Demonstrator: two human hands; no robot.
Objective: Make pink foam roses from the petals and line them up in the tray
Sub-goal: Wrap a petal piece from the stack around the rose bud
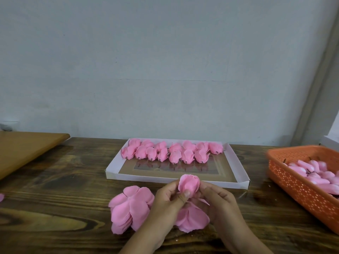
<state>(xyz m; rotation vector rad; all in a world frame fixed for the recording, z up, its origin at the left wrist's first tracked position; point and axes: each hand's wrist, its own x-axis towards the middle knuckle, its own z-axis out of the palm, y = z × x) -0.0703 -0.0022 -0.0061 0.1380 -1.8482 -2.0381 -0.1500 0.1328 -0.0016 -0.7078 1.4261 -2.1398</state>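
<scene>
Both forearms reach in from the table's near edge. The left hand [169,197] and right hand [215,196] meet, fingers curled, pinching one rose [189,184] between them. Its bud points up and away, toward the tray [236,162], petals [192,217] trailing below the hands.

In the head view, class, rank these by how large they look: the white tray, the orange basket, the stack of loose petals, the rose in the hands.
1. White tray
2. Orange basket, cut off by the frame, so unsure
3. Stack of loose petals
4. Rose in the hands
</scene>
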